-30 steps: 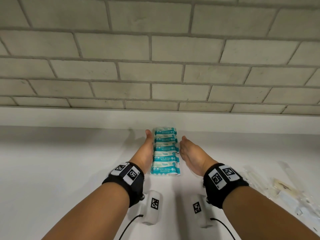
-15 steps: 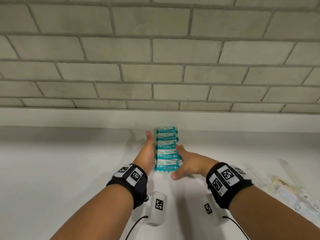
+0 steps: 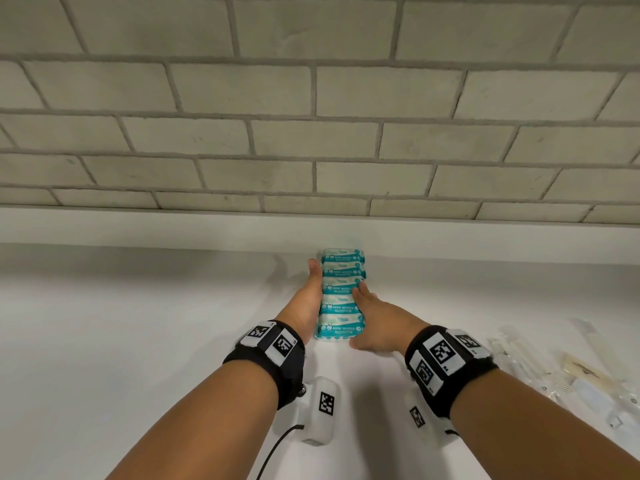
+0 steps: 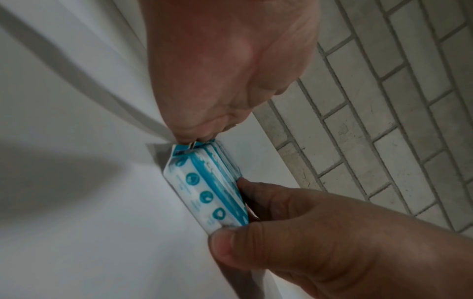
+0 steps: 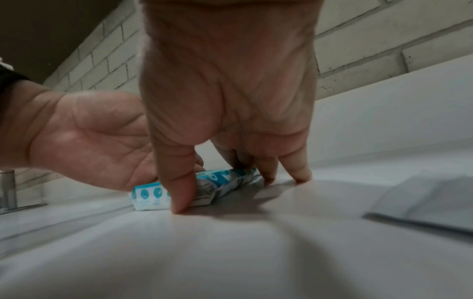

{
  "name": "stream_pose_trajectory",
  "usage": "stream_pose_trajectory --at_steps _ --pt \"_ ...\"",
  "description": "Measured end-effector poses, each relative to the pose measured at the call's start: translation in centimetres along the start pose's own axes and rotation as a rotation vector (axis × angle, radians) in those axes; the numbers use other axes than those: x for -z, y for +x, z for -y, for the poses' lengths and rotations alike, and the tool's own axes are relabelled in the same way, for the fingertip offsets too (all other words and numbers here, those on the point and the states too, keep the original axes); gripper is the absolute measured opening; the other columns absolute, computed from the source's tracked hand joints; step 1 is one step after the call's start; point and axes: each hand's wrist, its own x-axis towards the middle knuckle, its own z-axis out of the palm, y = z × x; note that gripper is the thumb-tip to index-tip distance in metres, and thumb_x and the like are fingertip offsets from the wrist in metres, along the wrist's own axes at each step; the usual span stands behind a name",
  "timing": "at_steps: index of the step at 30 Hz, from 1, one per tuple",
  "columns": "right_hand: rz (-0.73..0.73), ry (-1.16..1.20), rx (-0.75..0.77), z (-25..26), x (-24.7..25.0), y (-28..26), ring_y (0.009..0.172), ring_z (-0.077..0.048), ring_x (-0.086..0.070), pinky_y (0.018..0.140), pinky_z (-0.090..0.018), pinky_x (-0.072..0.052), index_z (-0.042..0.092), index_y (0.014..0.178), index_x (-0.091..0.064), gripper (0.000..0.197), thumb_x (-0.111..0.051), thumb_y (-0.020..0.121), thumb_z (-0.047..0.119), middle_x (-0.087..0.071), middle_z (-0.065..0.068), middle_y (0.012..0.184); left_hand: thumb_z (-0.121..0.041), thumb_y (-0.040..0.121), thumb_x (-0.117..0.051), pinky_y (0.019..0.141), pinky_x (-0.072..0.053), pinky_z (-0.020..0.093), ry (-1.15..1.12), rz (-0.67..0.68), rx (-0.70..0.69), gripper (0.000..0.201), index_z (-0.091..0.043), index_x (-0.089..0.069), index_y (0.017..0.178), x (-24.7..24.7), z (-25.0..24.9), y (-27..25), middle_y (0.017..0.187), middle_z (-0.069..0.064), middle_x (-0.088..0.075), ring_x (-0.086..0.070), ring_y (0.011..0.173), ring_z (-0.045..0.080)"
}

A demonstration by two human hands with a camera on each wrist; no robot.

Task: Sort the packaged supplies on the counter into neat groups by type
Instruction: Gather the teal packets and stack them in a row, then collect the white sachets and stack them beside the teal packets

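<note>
Several teal and white mini wipes packs [image 3: 341, 296] lie in one straight row on the white counter [image 3: 138, 341], running back to the wall ledge. My left hand [image 3: 311, 292] lies flat, its straight fingers pressed along the row's left side. My right hand [image 3: 360, 317] sits at the row's front right corner. Its thumb [image 5: 179, 194] stands against the near end of the packs [image 5: 148, 196], and its fingers [image 5: 297, 172] reach down beside their right side to the counter. The left wrist view shows the right hand's thumb [image 4: 230, 248] against the nearest pack [image 4: 204, 188].
Clear-wrapped supplies [image 3: 554, 368] lie scattered on the counter at the right. A flat grey packet [image 5: 422, 202] lies just right of my right hand. A metal tap base [image 5: 7, 188] stands far left. A brick wall [image 3: 311, 133] rises behind the ledge.
My right hand has left its flat pose along the row's right side and come round to the front right corner, thumb against the near end. The left hand stays pressed to the left side.
</note>
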Motion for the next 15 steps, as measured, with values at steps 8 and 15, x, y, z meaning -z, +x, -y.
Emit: stream_pose_trajectory --at_steps 8,15 --pt "0.082 0.190 -0.001 -1.0 1.5 -2.5 0.137 -0.018 -0.039 0.113 -0.032 -0.033 0.026 0.154 0.005 0.120 -0.080 0.070 0.036 -0.011 0.006 0.161 -0.059 0.098 -0.019 0.094 -0.038 0.014 0.270 -0.081 -0.067 0.066 -0.015 -0.047 0.137 0.3 -0.4 -2.8 0.140 0.002 -0.048 -0.056 0.112 0.004" --pt "0.112 -0.020 -0.141 -8.5 5.7 -13.8 0.141 -0.013 -0.032 0.116 -0.033 -0.021 0.033 0.148 -0.032 0.075 -0.063 0.083 0.055 -0.032 0.010 0.155 -0.035 0.097 -0.050 0.086 -0.038 0.027 0.628 -0.128 -0.177 0.036 -0.013 -0.062 0.122 -0.2 1.1 -7.6 0.124 0.006 -0.064 -0.058 0.114 0.022"
